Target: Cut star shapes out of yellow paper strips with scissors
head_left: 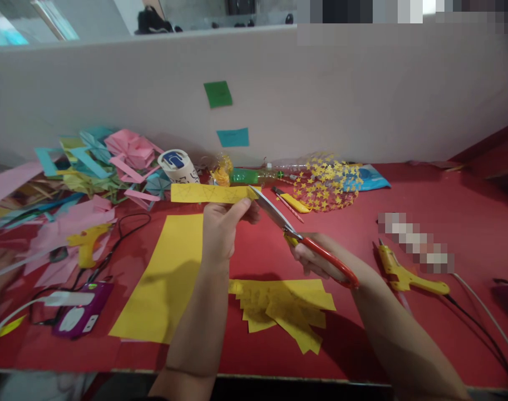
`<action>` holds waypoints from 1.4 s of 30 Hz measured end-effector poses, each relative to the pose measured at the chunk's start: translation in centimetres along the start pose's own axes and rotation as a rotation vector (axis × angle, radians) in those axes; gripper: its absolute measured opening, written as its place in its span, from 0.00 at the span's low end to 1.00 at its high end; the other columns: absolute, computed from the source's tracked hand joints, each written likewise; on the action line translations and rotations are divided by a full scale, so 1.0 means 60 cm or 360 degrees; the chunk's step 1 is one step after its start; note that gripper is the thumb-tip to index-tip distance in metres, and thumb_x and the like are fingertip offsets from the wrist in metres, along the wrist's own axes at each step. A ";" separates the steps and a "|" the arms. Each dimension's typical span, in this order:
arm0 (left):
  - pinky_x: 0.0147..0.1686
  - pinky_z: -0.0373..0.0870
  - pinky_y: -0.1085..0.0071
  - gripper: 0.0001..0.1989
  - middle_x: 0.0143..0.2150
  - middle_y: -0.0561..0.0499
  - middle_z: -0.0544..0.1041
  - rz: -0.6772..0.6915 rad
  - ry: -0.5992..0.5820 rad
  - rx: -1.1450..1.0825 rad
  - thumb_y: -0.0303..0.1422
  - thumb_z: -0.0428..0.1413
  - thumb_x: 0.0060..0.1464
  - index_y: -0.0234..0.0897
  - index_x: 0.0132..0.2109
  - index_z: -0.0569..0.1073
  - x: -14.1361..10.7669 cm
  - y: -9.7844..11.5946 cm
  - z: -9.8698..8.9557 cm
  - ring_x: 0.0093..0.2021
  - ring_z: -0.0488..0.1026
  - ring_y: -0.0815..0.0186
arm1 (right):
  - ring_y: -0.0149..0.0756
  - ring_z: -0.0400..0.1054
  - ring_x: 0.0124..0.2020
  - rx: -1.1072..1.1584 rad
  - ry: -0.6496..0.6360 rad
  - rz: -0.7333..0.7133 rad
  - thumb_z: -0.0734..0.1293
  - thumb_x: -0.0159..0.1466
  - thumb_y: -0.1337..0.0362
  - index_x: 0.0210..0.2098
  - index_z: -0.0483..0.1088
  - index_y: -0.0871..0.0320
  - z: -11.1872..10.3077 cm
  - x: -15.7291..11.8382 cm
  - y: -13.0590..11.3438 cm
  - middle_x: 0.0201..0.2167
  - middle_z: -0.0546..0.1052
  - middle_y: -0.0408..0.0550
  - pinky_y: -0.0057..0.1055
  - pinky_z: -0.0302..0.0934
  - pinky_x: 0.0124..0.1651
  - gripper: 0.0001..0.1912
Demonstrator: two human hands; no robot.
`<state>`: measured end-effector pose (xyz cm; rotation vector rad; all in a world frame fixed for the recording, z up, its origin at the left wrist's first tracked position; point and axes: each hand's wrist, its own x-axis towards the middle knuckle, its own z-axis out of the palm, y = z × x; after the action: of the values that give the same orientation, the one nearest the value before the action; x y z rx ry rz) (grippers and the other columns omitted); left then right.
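Note:
My left hand (226,225) pinches a yellow paper strip (207,193) by its right end, and faint star outlines are drawn along it. In my right hand (314,256) is a pair of scissors (306,242) with red handles. Their blades point up and left, the tip touching or very near the strip's right end. Below my hands a fanned pile of yellow paper strips (282,306) lies on the red table (254,359). A large yellow paper sheet (166,273) is partly covered by my left forearm.
Yellow glue guns lie at right (408,275) and left (89,242), with cords. A purple power socket (84,312) is at left. Along the wall (279,106) are folded paper pieces (131,147), a white cup (178,167), bottles and a clear star-covered piece (329,181).

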<state>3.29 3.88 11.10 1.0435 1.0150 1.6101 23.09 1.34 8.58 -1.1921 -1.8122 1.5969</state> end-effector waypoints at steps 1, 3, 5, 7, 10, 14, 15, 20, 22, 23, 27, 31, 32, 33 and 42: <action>0.19 0.72 0.74 0.06 0.18 0.51 0.77 -0.0001 -0.0002 0.0009 0.31 0.61 0.42 0.34 0.21 0.77 0.000 0.000 0.000 0.18 0.72 0.70 | 0.24 0.53 0.16 0.0002 -0.0003 0.0000 0.63 0.60 0.42 0.23 0.54 0.54 0.000 0.000 -0.001 0.16 0.59 0.36 0.24 0.49 0.18 0.24; 0.19 0.72 0.73 0.06 0.18 0.51 0.77 -0.0005 0.0000 0.0025 0.31 0.61 0.42 0.35 0.21 0.77 0.001 0.000 -0.001 0.18 0.72 0.69 | 0.24 0.52 0.15 0.0004 -0.0010 0.0015 0.62 0.60 0.41 0.23 0.54 0.54 0.000 -0.001 0.000 0.16 0.59 0.36 0.24 0.48 0.17 0.25; 0.20 0.72 0.73 0.06 0.18 0.51 0.77 -0.0016 0.0000 0.0044 0.32 0.61 0.41 0.35 0.21 0.77 0.001 0.001 -0.001 0.18 0.72 0.69 | 0.23 0.52 0.15 0.0006 -0.0010 0.0035 0.63 0.60 0.40 0.23 0.55 0.54 0.000 0.000 0.002 0.17 0.59 0.36 0.23 0.46 0.16 0.25; 0.20 0.72 0.73 0.06 0.18 0.51 0.77 -0.0028 0.0004 0.0060 0.32 0.60 0.41 0.35 0.21 0.77 0.000 0.001 -0.001 0.18 0.72 0.69 | 0.23 0.52 0.16 0.0017 -0.0012 0.0034 0.63 0.59 0.38 0.23 0.54 0.54 0.000 0.000 0.003 0.17 0.59 0.36 0.23 0.46 0.16 0.27; 0.20 0.72 0.72 0.06 0.18 0.52 0.76 -0.0034 0.0015 0.0071 0.32 0.60 0.41 0.35 0.21 0.77 0.000 0.003 -0.001 0.18 0.72 0.69 | 0.23 0.49 0.16 0.0035 -0.0029 0.0007 0.62 0.57 0.34 0.23 0.53 0.54 0.001 -0.001 -0.001 0.16 0.56 0.35 0.23 0.45 0.16 0.29; 0.19 0.71 0.73 0.06 0.18 0.52 0.76 -0.0031 0.0017 0.0063 0.31 0.60 0.40 0.35 0.21 0.77 0.000 0.005 0.000 0.17 0.72 0.69 | 0.23 0.48 0.16 -0.0004 -0.0011 0.0032 0.63 0.57 0.34 0.23 0.53 0.53 0.002 -0.001 -0.005 0.16 0.55 0.34 0.23 0.45 0.16 0.30; 0.19 0.71 0.73 0.06 0.18 0.52 0.76 -0.0033 0.0017 0.0061 0.31 0.60 0.40 0.35 0.21 0.77 0.000 0.005 0.000 0.17 0.72 0.69 | 0.23 0.48 0.16 -0.0015 -0.0008 0.0039 0.62 0.57 0.35 0.23 0.53 0.53 0.002 -0.001 -0.005 0.16 0.55 0.34 0.23 0.45 0.16 0.29; 0.19 0.72 0.73 0.06 0.17 0.51 0.76 -0.0036 0.0013 0.0078 0.32 0.60 0.40 0.35 0.20 0.77 0.000 0.003 -0.001 0.17 0.72 0.69 | 0.23 0.48 0.15 0.0005 -0.0011 0.0015 0.62 0.58 0.35 0.23 0.52 0.53 0.001 -0.001 0.000 0.16 0.54 0.33 0.23 0.45 0.16 0.29; 0.20 0.72 0.73 0.07 0.17 0.51 0.76 -0.0038 0.0006 0.0091 0.32 0.60 0.40 0.35 0.20 0.77 0.000 0.003 -0.002 0.17 0.72 0.69 | 0.23 0.48 0.15 -0.0001 -0.0013 -0.0012 0.61 0.58 0.35 0.23 0.52 0.53 0.001 -0.001 0.000 0.16 0.54 0.33 0.23 0.44 0.16 0.29; 0.20 0.72 0.73 0.07 0.17 0.51 0.76 -0.0040 0.0003 0.0095 0.32 0.60 0.41 0.35 0.20 0.77 0.000 0.003 -0.002 0.17 0.72 0.69 | 0.23 0.48 0.15 -0.0012 -0.0012 -0.0023 0.61 0.58 0.35 0.23 0.52 0.53 0.001 0.000 -0.001 0.16 0.54 0.33 0.23 0.44 0.16 0.29; 0.20 0.72 0.73 0.07 0.18 0.51 0.76 -0.0044 0.0010 0.0084 0.32 0.60 0.40 0.35 0.20 0.77 -0.001 0.005 -0.002 0.17 0.72 0.69 | 0.23 0.50 0.15 -0.0042 -0.0010 -0.0044 0.62 0.61 0.40 0.23 0.53 0.53 0.000 0.000 0.000 0.16 0.56 0.34 0.23 0.45 0.16 0.26; 0.19 0.71 0.72 0.06 0.18 0.51 0.76 -0.0050 0.0023 0.0082 0.33 0.60 0.40 0.35 0.21 0.77 -0.001 0.005 0.000 0.18 0.72 0.69 | 0.23 0.49 0.15 -0.0017 -0.0006 -0.0011 0.63 0.61 0.42 0.23 0.53 0.53 0.000 0.000 0.001 0.16 0.56 0.33 0.24 0.46 0.16 0.24; 0.19 0.71 0.72 0.06 0.18 0.51 0.76 -0.0049 0.0026 0.0086 0.33 0.60 0.40 0.35 0.21 0.77 -0.001 0.006 0.000 0.18 0.72 0.69 | 0.23 0.49 0.15 -0.0013 -0.0003 -0.0006 0.63 0.61 0.42 0.23 0.52 0.53 0.000 0.000 0.001 0.16 0.55 0.33 0.24 0.46 0.16 0.25; 0.19 0.71 0.72 0.06 0.18 0.51 0.76 -0.0049 0.0026 0.0092 0.33 0.60 0.40 0.35 0.21 0.76 -0.001 0.006 0.000 0.18 0.72 0.69 | 0.23 0.49 0.15 -0.0010 0.0001 -0.0011 0.63 0.61 0.42 0.23 0.52 0.53 0.000 -0.001 0.001 0.16 0.55 0.33 0.24 0.46 0.16 0.25; 0.20 0.70 0.70 0.07 0.18 0.51 0.75 -0.0013 0.0008 0.0099 0.34 0.59 0.41 0.35 0.21 0.75 -0.003 0.003 -0.001 0.18 0.71 0.68 | 0.24 0.52 0.16 -0.0088 -0.0025 -0.0074 0.62 0.63 0.44 0.24 0.54 0.54 -0.005 0.001 0.008 0.17 0.58 0.35 0.24 0.47 0.18 0.23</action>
<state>3.24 3.65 11.24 1.0763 1.0775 1.5841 23.48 1.53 8.18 -1.1556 -1.8917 1.5439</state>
